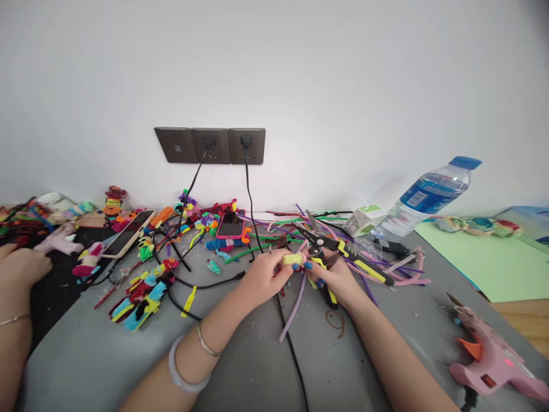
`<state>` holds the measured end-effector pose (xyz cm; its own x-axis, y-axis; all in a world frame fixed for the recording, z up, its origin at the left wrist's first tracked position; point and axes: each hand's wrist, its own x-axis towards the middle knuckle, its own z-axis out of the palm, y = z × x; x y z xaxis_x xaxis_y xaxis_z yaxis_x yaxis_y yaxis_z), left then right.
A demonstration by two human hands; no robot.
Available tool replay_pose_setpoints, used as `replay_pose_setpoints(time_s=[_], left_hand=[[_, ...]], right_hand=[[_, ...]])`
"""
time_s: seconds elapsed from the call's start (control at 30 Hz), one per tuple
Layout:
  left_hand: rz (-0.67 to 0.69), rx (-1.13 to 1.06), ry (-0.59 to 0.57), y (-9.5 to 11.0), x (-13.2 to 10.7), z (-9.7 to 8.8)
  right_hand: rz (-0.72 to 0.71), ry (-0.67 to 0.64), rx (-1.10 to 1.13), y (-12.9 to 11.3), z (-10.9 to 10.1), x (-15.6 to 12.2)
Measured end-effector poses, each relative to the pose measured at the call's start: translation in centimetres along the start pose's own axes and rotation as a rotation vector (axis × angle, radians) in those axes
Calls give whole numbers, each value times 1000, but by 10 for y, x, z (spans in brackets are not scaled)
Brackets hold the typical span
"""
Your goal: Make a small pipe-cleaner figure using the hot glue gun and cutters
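My left hand (262,276) pinches a small yellow fuzzy piece (293,259) at the middle of the grey table. My right hand (338,278) is closed round the yellow-and-black handles of a pair of cutting pliers (325,247). The pliers' jaws point toward the wall, just above the yellow piece. A lilac pipe cleaner (294,309) hangs from between my hands down onto the table. A black cable (291,343) runs under my hands toward me.
A pink glue gun (489,357) lies front right. A tilted water bottle (429,197) and small carton (364,220) stand at the back right beside green paper (484,257). Two phones (128,232) (231,224), coloured pipe-cleaner figures and cables fill the back. Another person's hand (21,269) rests far left.
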<state>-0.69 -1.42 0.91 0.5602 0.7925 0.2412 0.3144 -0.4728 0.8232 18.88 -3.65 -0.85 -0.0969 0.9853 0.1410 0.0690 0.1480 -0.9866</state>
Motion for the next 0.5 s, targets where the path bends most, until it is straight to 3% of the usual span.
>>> replay_pose_setpoints(time_s=[0.5], left_hand=[[2,69,22,2,-1,2]], right_hand=[[9,27,-32,3,1,-1]])
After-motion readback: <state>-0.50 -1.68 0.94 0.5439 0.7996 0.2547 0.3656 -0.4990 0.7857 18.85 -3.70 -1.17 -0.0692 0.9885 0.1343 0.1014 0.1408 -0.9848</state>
